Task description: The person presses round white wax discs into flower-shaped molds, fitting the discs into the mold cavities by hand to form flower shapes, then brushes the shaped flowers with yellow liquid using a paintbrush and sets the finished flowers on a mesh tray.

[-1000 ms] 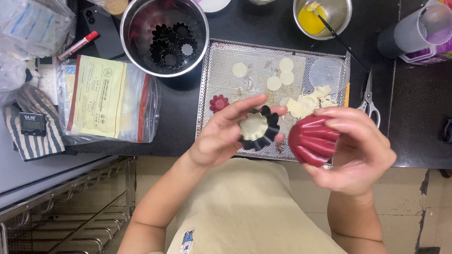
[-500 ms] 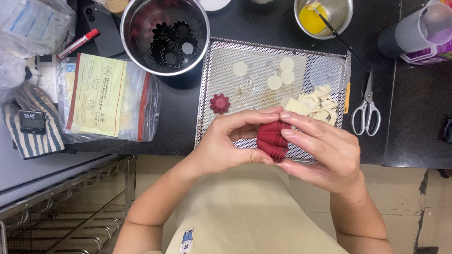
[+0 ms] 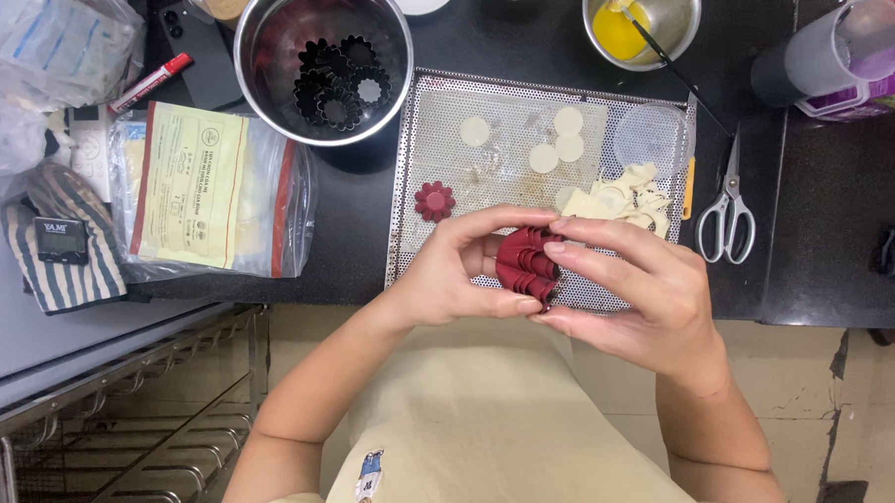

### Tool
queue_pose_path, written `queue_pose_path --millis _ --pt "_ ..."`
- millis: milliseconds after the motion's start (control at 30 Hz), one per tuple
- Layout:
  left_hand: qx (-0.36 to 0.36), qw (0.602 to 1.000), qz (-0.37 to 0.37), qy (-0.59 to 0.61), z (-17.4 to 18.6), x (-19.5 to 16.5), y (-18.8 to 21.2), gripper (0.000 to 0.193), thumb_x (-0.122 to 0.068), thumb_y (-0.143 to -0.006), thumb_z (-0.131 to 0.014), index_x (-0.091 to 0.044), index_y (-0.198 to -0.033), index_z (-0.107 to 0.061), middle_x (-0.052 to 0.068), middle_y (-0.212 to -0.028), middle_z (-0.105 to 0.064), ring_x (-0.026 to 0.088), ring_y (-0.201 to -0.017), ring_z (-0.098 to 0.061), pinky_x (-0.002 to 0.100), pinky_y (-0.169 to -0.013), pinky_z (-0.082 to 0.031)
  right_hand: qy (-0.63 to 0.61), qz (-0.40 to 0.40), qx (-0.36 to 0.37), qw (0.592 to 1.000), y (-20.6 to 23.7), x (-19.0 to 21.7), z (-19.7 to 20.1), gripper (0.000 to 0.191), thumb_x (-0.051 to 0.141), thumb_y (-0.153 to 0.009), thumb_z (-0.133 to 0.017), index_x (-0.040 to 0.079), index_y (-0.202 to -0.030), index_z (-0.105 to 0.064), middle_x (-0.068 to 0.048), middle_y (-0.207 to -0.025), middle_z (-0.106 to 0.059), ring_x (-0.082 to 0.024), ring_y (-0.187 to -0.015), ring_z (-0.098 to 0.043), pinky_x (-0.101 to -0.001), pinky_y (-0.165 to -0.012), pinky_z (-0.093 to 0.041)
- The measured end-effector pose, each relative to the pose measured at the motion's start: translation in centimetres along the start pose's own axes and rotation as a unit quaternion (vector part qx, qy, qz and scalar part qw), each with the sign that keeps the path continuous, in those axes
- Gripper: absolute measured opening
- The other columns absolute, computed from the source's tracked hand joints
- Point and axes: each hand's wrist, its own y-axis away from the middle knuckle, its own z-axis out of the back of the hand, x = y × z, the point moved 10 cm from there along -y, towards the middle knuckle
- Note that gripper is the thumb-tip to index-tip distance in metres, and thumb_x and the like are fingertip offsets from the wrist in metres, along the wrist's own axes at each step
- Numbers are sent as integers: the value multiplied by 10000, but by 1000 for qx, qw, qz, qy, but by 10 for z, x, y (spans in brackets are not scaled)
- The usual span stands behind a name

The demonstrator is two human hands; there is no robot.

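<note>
Both my hands press together around a red fluted mould (image 3: 526, 265) over the near edge of the perforated metal tray (image 3: 422, 132). My left hand (image 3: 457, 272) cups it from the left, my right hand (image 3: 630, 288) covers it from the right and above. Whatever sits inside the mould is hidden. A small red fluted mould (image 3: 434, 200) stands on the tray's left side. Round dough discs (image 3: 555, 146) and a heap of dough scraps (image 3: 623, 198) lie on the tray's far right.
A steel bowl (image 3: 267, 27) holds several black fluted moulds (image 3: 339, 81). A bowl of yellow liquid with a brush (image 3: 642, 25), scissors (image 3: 727, 207), a grey cup (image 3: 821, 56), a zip bag with paper (image 3: 207, 189), a red marker (image 3: 148, 82) and a striped cloth (image 3: 65, 268) surround the tray.
A second ago my hands were apart, the left holding a dark mould with dough, the right a red mould. They came together and now clasp the red mould between them.
</note>
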Motion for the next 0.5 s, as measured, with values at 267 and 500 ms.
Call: queue_pose_path --millis 267,500 --pt "-14 1000 9 -13 6 9 -3 831 -64 -826 -863 -17 -1549 -457 135 -1424 -618 182 -1227 -657 361 -1083 -577 -2 -41 -12 999 1 -7 -2 570 192 -654 -919 59 -1167 -710 -164 -1228 -667 -296 -1121 -699 -362 -921 -590" --pt "-6 999 27 34 4 20 -6 799 -73 -867 -835 -22 -1567 -455 108 -1388 -626 169 -1215 -640 355 -1070 -562 -22 -73 -10 997 3 -12 -5 566 177 -632 -928 56 -1144 -717 -137 -1190 -673 -269 -1084 -687 -348 -926 -564"
